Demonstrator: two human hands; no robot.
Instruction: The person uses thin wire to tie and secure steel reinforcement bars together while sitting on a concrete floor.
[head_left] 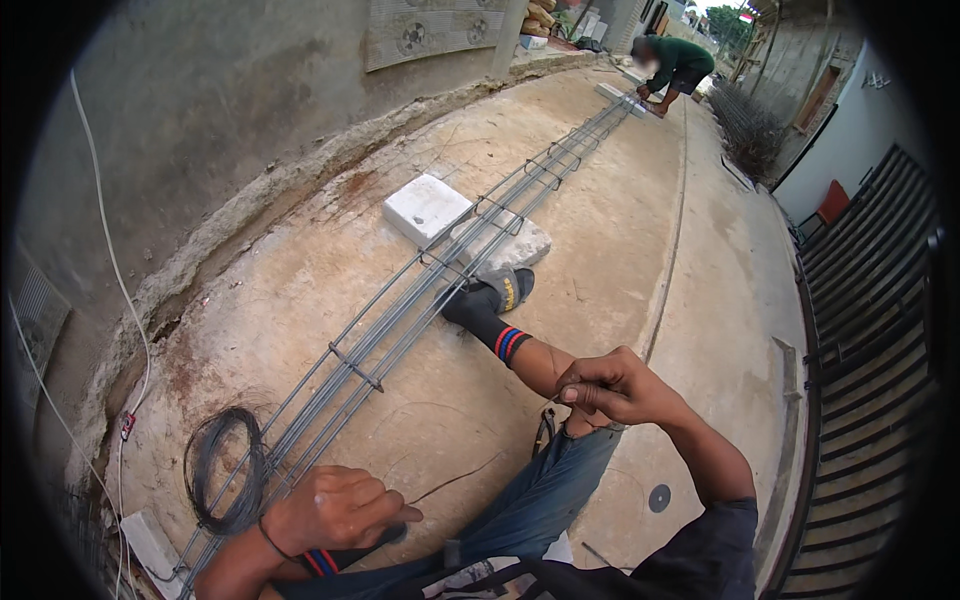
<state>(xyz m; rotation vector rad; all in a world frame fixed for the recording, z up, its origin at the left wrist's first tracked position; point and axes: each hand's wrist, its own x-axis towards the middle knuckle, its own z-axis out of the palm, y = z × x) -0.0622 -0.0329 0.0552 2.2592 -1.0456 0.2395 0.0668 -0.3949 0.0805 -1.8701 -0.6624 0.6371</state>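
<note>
A long bundle of steel rebar (372, 335) with square wire stirrups (357, 368) runs from the lower left to the far upper right. My left hand (335, 510) is closed beside its near end, a thin dark tie wire (455, 480) sticking out past the fingers. Over my knee, my right hand (620, 388) pinches thumb against forefinger on a thin wire; its full length cannot be made out. A coil of black wire (257, 470) lies on the bars near my left hand. My sandalled foot (500, 290) stands against the bars.
Two white blocks, one beside the bars (425, 207) and one under them (515, 245), sit ahead. Another person (675, 65) bends over the far end. A wall (250, 90) borders the left, a black barred gate (870, 400) the right. A dark disc (659, 497) lies on the concrete.
</note>
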